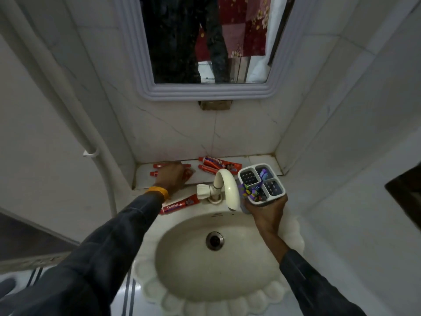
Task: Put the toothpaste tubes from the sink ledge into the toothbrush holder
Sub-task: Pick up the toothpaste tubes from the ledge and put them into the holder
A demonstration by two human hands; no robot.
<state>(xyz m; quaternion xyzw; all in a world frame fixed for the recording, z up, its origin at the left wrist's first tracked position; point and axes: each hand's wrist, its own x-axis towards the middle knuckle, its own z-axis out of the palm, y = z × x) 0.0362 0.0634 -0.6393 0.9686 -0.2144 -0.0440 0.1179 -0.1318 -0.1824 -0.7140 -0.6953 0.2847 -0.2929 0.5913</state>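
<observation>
Several red toothpaste tubes lie on the white ledge (257,161) behind the sink. My left hand (174,177) rests on top of two tubes (157,166) at the ledge's left, fingers curled over them; whether it grips one I cannot tell. Two more tubes (222,163) lie by the wall, right of that hand. A further tube (180,204) lies on the sink rim under my left wrist. My right hand (265,210) holds a white and grey toothbrush holder (262,182) with several compartments, one holding purple toothbrushes, just right of the tap.
A cream tap (224,187) curves over the basin (227,279) between my hands. The drain (214,240) lies in the basin's middle. A framed mirror (205,92) hangs on the tiled wall above. A white pipe (91,153) runs down the left wall.
</observation>
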